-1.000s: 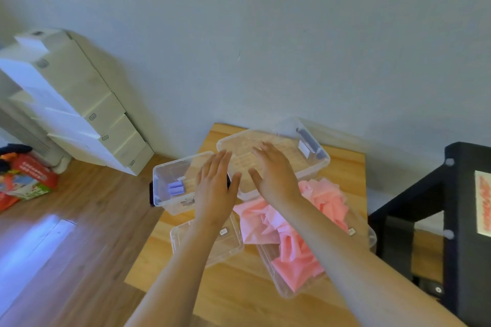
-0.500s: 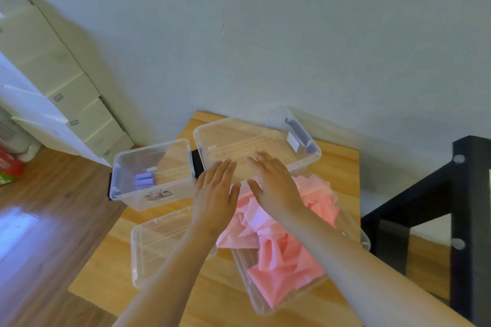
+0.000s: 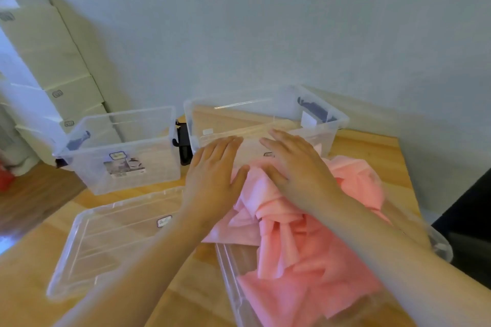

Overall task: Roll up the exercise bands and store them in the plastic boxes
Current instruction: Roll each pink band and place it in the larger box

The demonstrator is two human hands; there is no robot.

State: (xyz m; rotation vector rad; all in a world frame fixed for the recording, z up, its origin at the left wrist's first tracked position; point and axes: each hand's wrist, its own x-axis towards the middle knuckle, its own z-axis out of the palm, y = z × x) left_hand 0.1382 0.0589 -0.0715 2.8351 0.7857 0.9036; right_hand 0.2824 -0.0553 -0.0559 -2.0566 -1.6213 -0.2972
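A crumpled heap of pink exercise bands [image 3: 297,241] lies on a clear plastic lid [image 3: 233,281] at the front right of the wooden table [image 3: 366,146]. My left hand [image 3: 212,180] and my right hand [image 3: 297,164] hover side by side over the far end of the heap, palms down, fingers straight, holding nothing. Just beyond the fingertips stands a large clear plastic box [image 3: 265,122], empty. A smaller clear box [image 3: 125,151] stands to its left.
A second clear lid [image 3: 106,241] lies flat at the front left of the table. White cartons [image 3: 47,66] are stacked against the wall at the left. A black frame [image 3: 465,225] stands at the right of the table.
The view has dipped and closed in on the table. Both hands have drawn back from over the large box toward the pink heap, still flat and empty.
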